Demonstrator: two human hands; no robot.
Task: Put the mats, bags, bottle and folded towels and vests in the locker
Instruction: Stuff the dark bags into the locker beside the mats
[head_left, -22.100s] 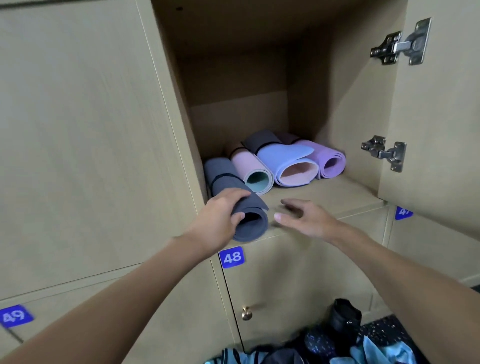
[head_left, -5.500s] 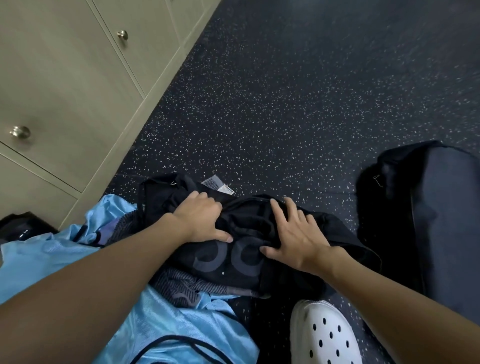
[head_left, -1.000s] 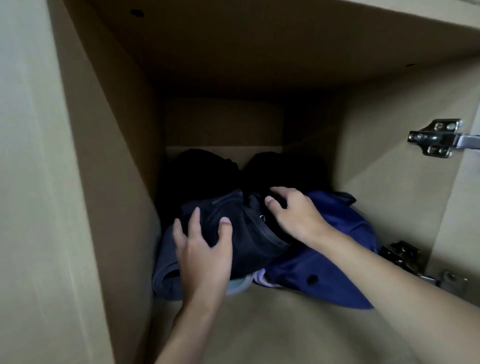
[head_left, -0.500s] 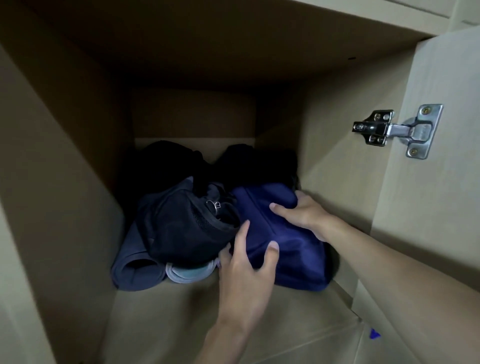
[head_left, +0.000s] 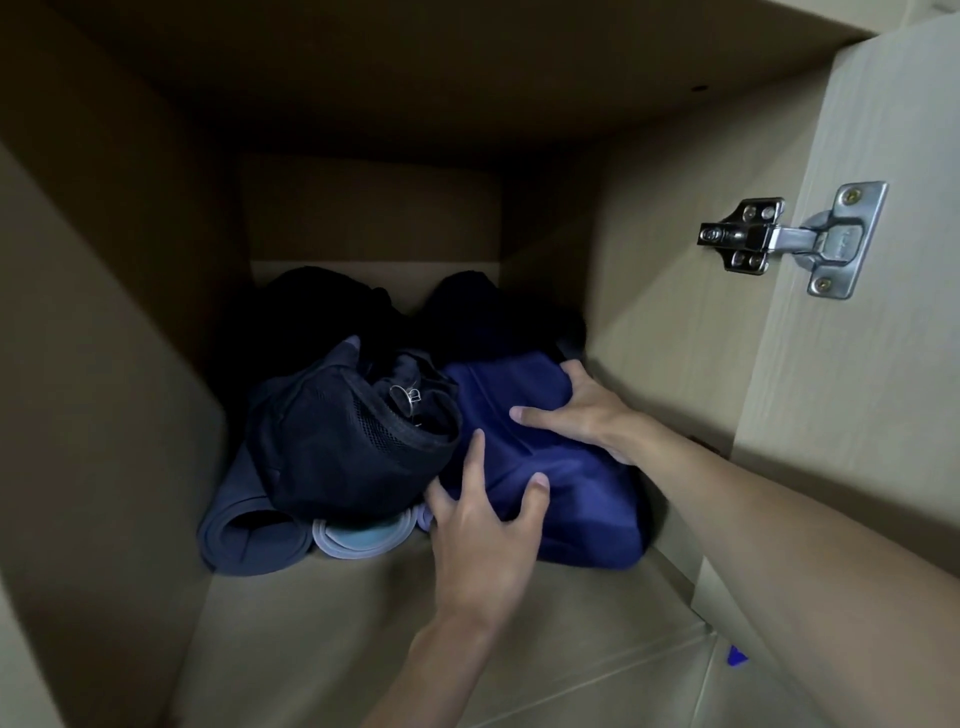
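Fingers (head_left: 478, 452), left hand (head_left: 483, 530): spread and fairly straight, pressed flat on the near top of the navy bag (head_left: 571, 499).
Fingers, right hand (head_left: 582, 415): curled over the bag's far right corner, thumb laid across its top. This is a hold, probably to seat the bag deeper and square it to the wall.

Navy bag: inside the locker (head_left: 130, 415), right half, lying on the rolled mats and close to the right wall.
Black mesh bag (head_left: 337, 447): left half, touching the navy bag, its mouth tilted up and open. It also sits on the mats, likely stacked that way to save floor.
Mats: dark grey roll (head_left: 249, 535) at far left, and a pale roll with a teal core (head_left: 363, 538) just beside it. Their ends face near.
Dark bundles (head_left: 322, 306) at the far back: too dim to identify.
Bottle, towels, vests: not in view, judged yet to go in.

Locker shelf (head_left: 363, 623): plain tan board, with bare board near the opening.
Door (head_left: 883, 364): swung open at right on a metal hinge (head_left: 789, 239).
Interior: shadowed, with no other part of the room visible.
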